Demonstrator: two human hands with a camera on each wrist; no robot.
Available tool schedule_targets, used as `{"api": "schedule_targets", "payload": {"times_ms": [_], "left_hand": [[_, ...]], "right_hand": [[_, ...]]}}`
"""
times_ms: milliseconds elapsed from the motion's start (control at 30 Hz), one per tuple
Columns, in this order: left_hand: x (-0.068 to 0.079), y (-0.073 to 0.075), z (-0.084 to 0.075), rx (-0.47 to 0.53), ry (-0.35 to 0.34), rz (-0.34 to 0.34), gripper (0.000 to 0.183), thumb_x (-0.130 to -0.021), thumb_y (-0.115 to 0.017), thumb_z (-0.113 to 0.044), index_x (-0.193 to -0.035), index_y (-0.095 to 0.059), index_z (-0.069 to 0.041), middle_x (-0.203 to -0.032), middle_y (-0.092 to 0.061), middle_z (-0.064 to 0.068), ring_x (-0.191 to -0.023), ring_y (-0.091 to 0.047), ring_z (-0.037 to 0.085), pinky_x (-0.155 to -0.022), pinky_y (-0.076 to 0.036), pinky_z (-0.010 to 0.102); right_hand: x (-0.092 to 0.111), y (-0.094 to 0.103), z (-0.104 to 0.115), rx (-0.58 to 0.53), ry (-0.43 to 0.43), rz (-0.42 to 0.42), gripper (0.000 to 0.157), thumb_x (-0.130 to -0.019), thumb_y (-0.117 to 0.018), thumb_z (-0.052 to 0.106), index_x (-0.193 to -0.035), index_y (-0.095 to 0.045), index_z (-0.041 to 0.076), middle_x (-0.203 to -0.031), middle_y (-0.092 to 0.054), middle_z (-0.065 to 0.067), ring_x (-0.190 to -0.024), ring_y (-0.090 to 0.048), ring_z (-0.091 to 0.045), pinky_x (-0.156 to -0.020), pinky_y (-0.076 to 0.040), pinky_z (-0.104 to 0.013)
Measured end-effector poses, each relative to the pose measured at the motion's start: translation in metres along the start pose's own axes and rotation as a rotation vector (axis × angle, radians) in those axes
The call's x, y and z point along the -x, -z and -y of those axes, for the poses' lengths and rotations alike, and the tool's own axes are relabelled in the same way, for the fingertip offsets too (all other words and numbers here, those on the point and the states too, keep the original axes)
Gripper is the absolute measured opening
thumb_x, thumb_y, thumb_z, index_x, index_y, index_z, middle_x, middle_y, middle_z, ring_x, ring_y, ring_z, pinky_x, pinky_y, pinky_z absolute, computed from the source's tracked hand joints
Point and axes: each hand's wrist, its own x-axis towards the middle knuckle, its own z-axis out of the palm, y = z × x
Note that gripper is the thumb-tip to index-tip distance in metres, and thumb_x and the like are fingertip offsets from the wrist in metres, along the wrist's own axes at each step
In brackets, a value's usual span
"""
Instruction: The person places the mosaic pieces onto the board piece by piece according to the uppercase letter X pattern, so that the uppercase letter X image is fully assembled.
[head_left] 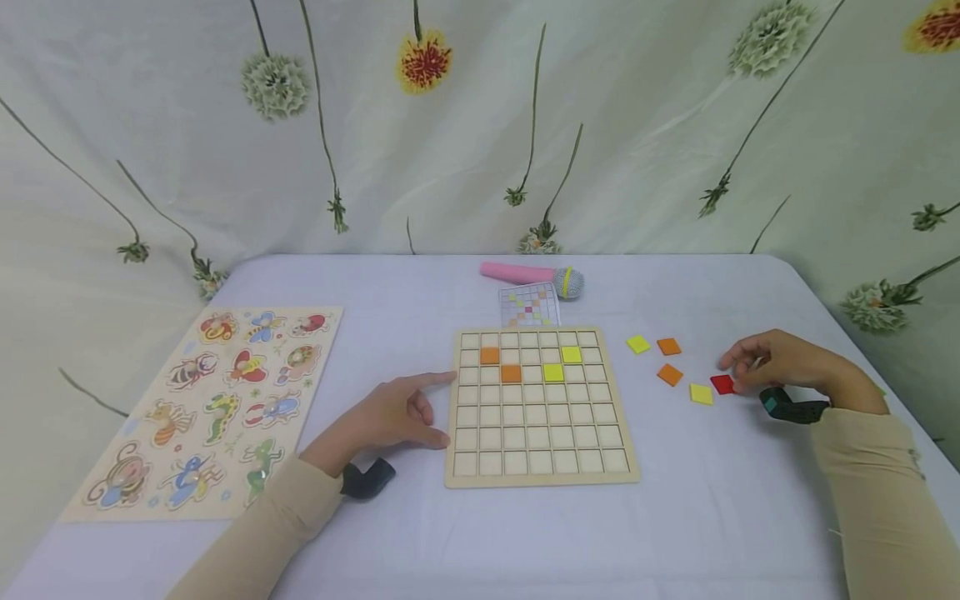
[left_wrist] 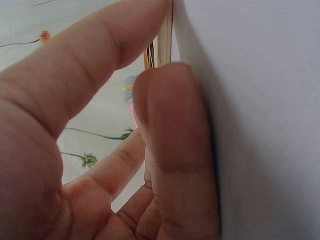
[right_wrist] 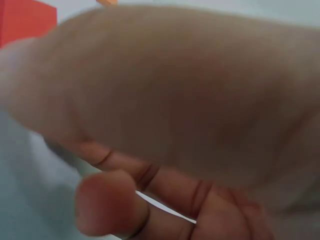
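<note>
The left hand (head_left: 390,415), thumb and index finger spread against the grid board's (head_left: 514,437) left edge without gripping, apparently steadies it, while the right hand (head_left: 783,362), half curled, reaches the red tile (head_left: 722,384) right of the board, whether pinching it unclear.

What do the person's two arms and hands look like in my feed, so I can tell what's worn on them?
The left hand and right hand wear no gloves. The left sleeve and right sleeve are plain beige, reaching the wrists. A small, dark, angular device sits at each wrist: left device, right device.
</note>
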Motion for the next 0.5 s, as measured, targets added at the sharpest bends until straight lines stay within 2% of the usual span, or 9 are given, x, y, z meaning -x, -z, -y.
{"api": "schedule_targets", "payload": {"times_ms": [267, 500], "left_hand": [[-0.0003, 0.0001, 0.0007, 0.001, -0.006, 0.000, 0.091, -0.079, -0.097, -0.015, -0.160, -0.054, -0.013, -0.091, -0.063, 0.006, -0.078, -0.056, 0.021, -0.071, -0.047, 0.033], [-0.0010, 0.0001, 0.0024, 0.001, -0.024, 0.002, 0.091, -0.079, -0.097, -0.015, -0.160, -0.054, -0.012, -0.089, -0.063, 0.006, -0.077, -0.056, 0.020, -0.072, -0.047, 0.034]], "right_hand": [[-0.0002, 0.0009, -0.0007, 0.014, -0.001, 0.025, 0.028, -0.092, -0.079, 0.001, -0.115, -0.070, -0.011, -0.093, -0.068, -0.003, -0.087, -0.059, -0.021, -0.073, -0.052, -0.032], [-0.0018, 0.0010, -0.0015, -0.032, 0.016, 0.065, 0.028, -0.087, -0.081, -0.001, -0.112, -0.070, -0.010, -0.093, -0.064, -0.004, -0.087, -0.060, -0.022, -0.075, -0.050, -0.034]]}}
